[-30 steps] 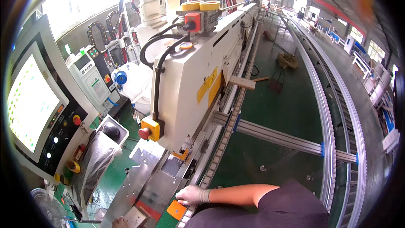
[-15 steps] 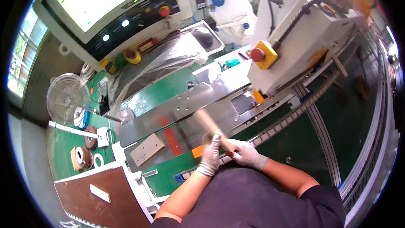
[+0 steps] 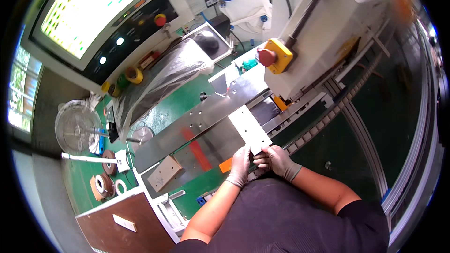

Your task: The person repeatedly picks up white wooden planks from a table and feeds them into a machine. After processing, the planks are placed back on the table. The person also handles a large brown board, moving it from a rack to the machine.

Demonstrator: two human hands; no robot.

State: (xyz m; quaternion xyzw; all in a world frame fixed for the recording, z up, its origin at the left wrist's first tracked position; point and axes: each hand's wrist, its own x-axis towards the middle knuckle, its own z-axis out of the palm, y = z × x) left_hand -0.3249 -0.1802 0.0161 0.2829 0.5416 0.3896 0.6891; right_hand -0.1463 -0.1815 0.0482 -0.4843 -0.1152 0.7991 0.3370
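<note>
Lit screen (image 3: 91, 11) top L; yellow roll (image 3: 136, 76) nr clear plastic sheet (image 3: 164, 84); fan (image 3: 78, 126) mid L; red btn (image 3: 267, 57) on yellow box (image 3: 283, 56).

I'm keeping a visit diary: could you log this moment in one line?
White board: held above metal bed; right hand: gripping near end; left hand: at near-left corner; tan block: on metal bed

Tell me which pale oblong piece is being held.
The white panel, its near end in the left hand and right hand; the tan block lies on the metal table, the white strip on the brown board.
</note>
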